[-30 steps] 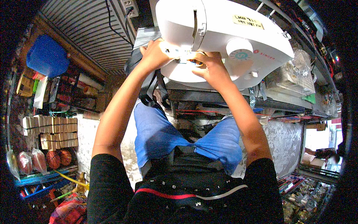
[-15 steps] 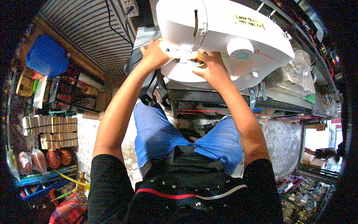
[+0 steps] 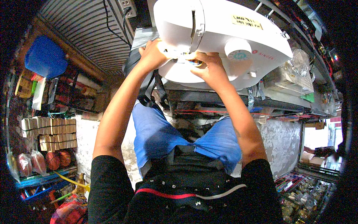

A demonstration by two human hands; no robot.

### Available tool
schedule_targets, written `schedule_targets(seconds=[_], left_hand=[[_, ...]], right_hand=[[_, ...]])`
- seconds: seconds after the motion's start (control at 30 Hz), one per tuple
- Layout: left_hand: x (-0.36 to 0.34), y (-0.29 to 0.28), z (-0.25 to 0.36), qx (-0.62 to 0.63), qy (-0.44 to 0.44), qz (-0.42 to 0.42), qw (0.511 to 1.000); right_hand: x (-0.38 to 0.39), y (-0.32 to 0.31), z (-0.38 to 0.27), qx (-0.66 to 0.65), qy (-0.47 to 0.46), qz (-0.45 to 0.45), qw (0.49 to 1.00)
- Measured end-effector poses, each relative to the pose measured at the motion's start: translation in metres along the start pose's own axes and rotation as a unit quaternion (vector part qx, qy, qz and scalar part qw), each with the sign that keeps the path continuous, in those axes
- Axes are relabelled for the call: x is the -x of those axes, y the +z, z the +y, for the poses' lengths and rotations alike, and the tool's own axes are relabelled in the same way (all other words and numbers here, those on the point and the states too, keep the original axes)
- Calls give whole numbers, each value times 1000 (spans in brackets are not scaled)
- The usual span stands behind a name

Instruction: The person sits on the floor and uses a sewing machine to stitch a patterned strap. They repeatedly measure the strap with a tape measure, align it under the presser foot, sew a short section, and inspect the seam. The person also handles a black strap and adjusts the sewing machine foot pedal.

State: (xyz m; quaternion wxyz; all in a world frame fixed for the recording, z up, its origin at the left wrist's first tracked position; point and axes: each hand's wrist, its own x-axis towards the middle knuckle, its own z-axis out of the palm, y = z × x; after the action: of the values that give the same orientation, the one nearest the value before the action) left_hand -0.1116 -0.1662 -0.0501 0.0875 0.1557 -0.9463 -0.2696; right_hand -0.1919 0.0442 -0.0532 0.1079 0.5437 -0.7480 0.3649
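Observation:
A white sewing machine [image 3: 261,48] stands in front of me, its needle area brightly lit. My left hand [image 3: 153,56] reaches in from the left with bent fingers, its fingertips by the needle area and washed out by glare. From the right comes my right hand [image 3: 212,71], thumb and index finger curled toward each other beside the needle. Whatever either hand pinches is too small and bright to make out. Dark fabric [image 3: 132,59] lies left of the machine bed, and black straps [image 3: 159,87] hang down from there over the table edge.
A power outlet [image 3: 128,9] with a plugged cord is at the upper left. On the right, a clear plastic container [image 3: 296,80] stands on the table. Shelves to my left hold a blue container [image 3: 46,58], bundled small boxes [image 3: 48,127] and balls [image 3: 53,160].
Both hands stay at the needle area with only slight finger shifts. The whole view has shifted a little, so the machine appears slightly further left.

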Motion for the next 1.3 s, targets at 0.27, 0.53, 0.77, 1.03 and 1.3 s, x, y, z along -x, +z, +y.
schedule_targets(seconds=[0.27, 0.53, 0.77, 1.03, 1.3], left_hand=[[-1, 1, 2, -32, -10, 12, 999], [-5, 3, -4, -15, 2, 21, 1000], [-9, 6, -8, -23, 10, 32, 999], [-14, 5, -9, -30, 7, 31, 999], [-18, 11, -24, -33, 50, 82, 995]], right_hand=[[0, 6, 5, -10, 34, 24, 999], [-1, 5, 2, 5, 80, 39, 996], [-1, 9, 4, -14, 149, 25, 988], [-1, 8, 5, -41, 181, 9, 983], [1, 11, 14, -62, 171, -26, 983]])
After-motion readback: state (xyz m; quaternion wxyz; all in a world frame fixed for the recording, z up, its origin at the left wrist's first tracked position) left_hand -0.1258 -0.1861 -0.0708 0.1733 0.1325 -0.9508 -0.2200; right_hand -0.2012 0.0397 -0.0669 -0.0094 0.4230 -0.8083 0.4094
